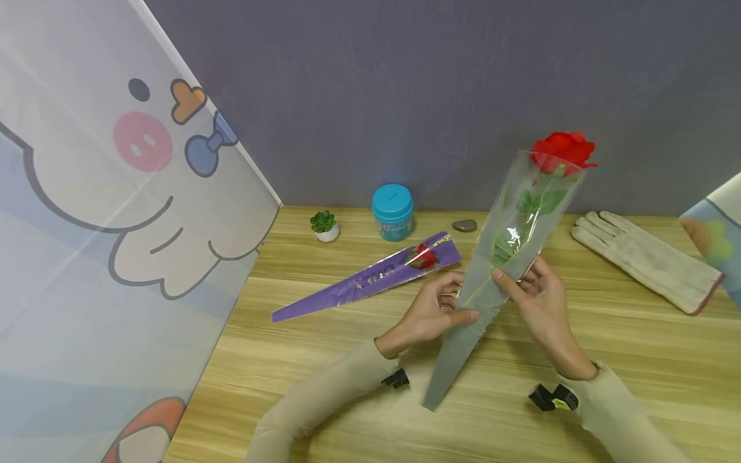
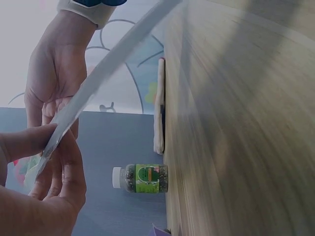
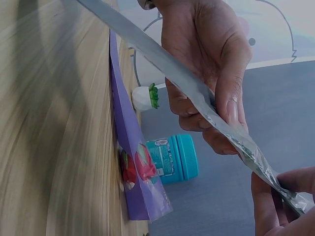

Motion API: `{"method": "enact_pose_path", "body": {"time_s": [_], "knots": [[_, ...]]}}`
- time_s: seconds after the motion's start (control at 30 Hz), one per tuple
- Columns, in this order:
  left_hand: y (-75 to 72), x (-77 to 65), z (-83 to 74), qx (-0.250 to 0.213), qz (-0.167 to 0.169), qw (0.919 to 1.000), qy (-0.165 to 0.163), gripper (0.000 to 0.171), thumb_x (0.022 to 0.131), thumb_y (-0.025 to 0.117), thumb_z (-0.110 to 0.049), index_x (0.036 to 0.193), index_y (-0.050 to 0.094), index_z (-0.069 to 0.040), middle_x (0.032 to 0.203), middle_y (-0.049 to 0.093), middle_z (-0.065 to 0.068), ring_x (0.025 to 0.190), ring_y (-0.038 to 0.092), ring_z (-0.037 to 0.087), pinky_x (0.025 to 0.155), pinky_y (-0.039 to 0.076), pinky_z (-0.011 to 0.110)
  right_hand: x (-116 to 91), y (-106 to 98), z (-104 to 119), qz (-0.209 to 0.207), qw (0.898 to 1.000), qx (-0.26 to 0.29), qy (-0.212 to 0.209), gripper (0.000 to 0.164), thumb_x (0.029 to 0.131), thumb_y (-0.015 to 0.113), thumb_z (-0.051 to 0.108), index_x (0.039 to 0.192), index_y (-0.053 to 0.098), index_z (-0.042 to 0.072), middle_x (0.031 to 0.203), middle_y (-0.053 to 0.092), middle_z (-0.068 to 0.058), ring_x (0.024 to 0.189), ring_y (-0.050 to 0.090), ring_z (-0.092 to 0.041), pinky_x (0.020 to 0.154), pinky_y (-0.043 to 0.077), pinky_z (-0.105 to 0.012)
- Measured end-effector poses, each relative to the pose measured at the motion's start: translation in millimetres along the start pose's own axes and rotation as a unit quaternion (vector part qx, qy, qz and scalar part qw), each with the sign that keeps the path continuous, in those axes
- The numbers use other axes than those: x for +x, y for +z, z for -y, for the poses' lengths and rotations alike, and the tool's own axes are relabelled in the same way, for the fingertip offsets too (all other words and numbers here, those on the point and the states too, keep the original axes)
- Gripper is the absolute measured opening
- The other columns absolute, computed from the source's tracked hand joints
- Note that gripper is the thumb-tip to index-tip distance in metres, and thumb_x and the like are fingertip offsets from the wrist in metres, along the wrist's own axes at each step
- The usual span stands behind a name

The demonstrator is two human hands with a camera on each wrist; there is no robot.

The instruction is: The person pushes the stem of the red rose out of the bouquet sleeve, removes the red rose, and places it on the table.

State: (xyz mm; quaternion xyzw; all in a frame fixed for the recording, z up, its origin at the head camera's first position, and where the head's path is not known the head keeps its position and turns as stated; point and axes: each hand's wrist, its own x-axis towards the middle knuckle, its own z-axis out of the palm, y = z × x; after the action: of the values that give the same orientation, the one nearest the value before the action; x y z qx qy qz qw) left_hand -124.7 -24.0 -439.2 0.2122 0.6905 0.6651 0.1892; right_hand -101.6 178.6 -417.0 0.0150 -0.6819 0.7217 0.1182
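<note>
A red rose (image 1: 563,153) with a green leafy stem lies in a long tapered sleeve (image 1: 457,344), clear in front and grey behind. It is tilted above the table, bloom up and right, narrow end toward the person. My left hand (image 1: 431,312) pinches the sleeve's left side, thumb on the front and fingers behind. The right hand (image 1: 544,308) pinches the right edge higher up, thumb over the stem. In the right wrist view the left hand (image 3: 206,64) grips the thin sleeve edge. A second red rose (image 1: 424,257) lies in a purple sleeve (image 1: 324,299) left of the hands.
Along the back stand a small potted succulent (image 1: 325,226) and a blue lidded tub (image 1: 393,212), with a grey stone (image 1: 464,226) beside them. A pale glove (image 1: 648,260) lies at the right. The left wrist view shows a green-labelled bottle (image 2: 142,178). A grey wall (image 1: 434,96) rises behind.
</note>
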Motion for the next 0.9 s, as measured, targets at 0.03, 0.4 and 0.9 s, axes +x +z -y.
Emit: {"method": "enact_pose_path", "body": {"time_s": [0.03,0.4,0.9], "knots": [[0.2,0.0,-0.1,0.001,-0.001,1.0,0.0,0.051,0.087,0.078,0.006,0.134,0.06,-0.002,0.124,0.072,0.026,0.082,0.071,0.003,0.072,0.059,0.02,0.0,0.0,0.1,0.0,1.0,0.001,0.001,0.042,0.093,0.073,-0.004,0.131,0.062,0.009,0.105,0.078,0.014,0.09,0.073,-0.001,0.076,0.059,-0.014],[2.0,-1.1,0.1,0.007,-0.013,0.9999,-0.009,0.05,0.086,0.079,0.006,0.133,0.062,-0.003,0.121,0.074,0.023,0.078,0.071,0.004,0.071,0.062,0.024,-0.8,0.2,0.7,0.007,1.0,0.0,-0.001,0.041,0.093,0.073,-0.006,0.129,0.062,0.011,0.104,0.078,0.014,0.088,0.074,-0.001,0.074,0.059,-0.014],[5.5,-4.0,5.2,-0.018,-0.056,0.9982,0.013,0.042,0.083,0.082,0.005,0.123,0.07,0.002,0.118,0.073,0.027,0.079,0.068,0.001,0.073,0.059,0.018,-3.5,0.5,-1.3,0.0,1.0,-0.011,-0.021,0.048,0.091,0.072,-0.01,0.132,0.06,0.01,0.107,0.077,0.014,0.091,0.073,0.0,0.077,0.058,-0.013]]}}
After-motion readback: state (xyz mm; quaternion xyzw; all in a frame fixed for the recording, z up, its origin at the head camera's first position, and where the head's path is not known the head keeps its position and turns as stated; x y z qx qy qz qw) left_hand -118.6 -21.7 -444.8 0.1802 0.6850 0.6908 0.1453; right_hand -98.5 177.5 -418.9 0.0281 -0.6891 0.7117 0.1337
